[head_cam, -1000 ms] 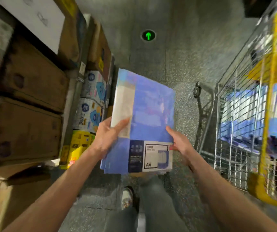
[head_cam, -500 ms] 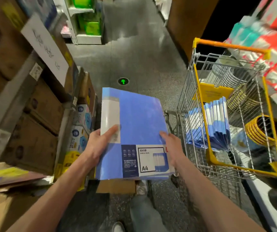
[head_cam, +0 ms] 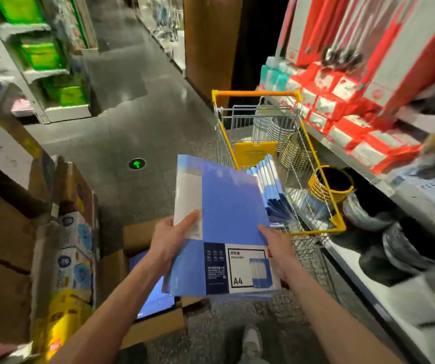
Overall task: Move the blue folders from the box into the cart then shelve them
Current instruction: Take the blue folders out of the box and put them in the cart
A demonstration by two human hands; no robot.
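Two hands hold a stack of blue folders (head_cam: 227,227) at the centre of the frame, between a cardboard box (head_cam: 137,236) at lower left and a yellow-rimmed wire cart (head_cam: 255,93) at right. The left hand (head_cam: 170,240) grips the stack's left edge, thumb on the cover; the right hand (head_cam: 277,245) grips the right edge, its fingers hidden underneath. How many folders make up the stack is hard to tell. The upright folders (head_cam: 265,177) inside the cart blur together uncounted; one blue cover (head_cam: 156,300) shows in the box, partly behind the left forearm. One shoe (head_cam: 251,340) is cut off at bottom.
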